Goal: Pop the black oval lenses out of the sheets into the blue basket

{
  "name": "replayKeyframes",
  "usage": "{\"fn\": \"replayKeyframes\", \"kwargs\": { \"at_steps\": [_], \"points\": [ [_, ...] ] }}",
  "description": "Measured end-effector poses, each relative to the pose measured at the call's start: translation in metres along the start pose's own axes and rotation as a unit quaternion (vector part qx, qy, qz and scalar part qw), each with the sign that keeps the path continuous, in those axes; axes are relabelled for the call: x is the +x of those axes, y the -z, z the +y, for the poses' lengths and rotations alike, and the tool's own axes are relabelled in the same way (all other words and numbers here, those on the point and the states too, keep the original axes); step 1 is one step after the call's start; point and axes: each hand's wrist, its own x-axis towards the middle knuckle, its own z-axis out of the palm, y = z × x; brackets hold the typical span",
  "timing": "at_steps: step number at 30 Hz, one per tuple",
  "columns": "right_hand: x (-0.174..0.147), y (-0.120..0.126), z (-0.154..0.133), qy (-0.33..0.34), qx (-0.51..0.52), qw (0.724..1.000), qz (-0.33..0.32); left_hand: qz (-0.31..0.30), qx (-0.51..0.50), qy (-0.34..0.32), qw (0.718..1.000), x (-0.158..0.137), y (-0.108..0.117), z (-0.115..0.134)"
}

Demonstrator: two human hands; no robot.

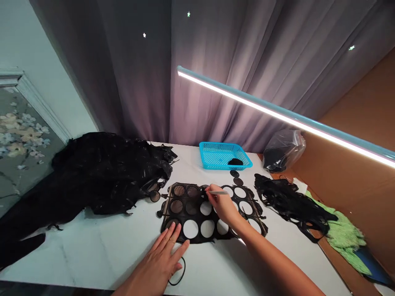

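Observation:
A black rubber-like sheet (197, 240) with rows of round holes lies flat on the white table. White tabletop shows through many of its holes; dark thin discs (177, 206) fill several at the left. My left hand (163, 257) is open, fingers spread, its fingertips pressing on the sheet's lower left corner. A thin black loop (184, 271) lies by its thumb. Over the sheet's upper middle, my right hand (220, 203) is closed on slim silver tweezers (219, 192). Their tips, and whatever they touch near a dark disc, are too small to make out.
A large heap of black sheets (108, 176) covers the table's left side. Behind the sheet stands a blue basket (205, 166) with black discs inside. Black scraps (286, 201), a clear bag (285, 148) and a green cloth (345, 234) are at the right. A lit lamp bar (277, 117) crosses above.

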Motion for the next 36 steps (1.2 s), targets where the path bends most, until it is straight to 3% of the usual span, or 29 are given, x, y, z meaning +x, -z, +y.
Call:
{"fn": "replayKeyframes", "kwargs": {
  "at_steps": [5,11,16,30,33,36],
  "points": [
    [-0.001,-0.023,-0.010,0.094,0.025,0.987,-0.128,-0.006,-0.014,0.060,0.998,0.033,0.020,-0.010],
    [-0.003,-0.022,-0.010,0.079,0.091,0.973,-0.194,-0.028,-0.024,0.035,0.999,0.049,0.003,-0.026],
    [-0.001,-0.017,-0.007,0.064,0.110,0.970,-0.208,-0.023,-0.019,0.040,0.999,0.043,-0.009,-0.028],
    [0.003,-0.012,-0.006,0.063,0.112,0.965,-0.228,-0.021,-0.017,0.040,0.999,0.043,-0.009,-0.028],
    [0.002,-0.016,-0.006,0.087,0.079,0.968,-0.222,-0.018,-0.018,0.039,0.999,0.044,-0.006,-0.027],
    [-0.007,-0.025,-0.011,0.147,-0.028,0.966,-0.210,-0.021,-0.008,0.039,0.999,0.044,-0.008,-0.027]
  ]
}}
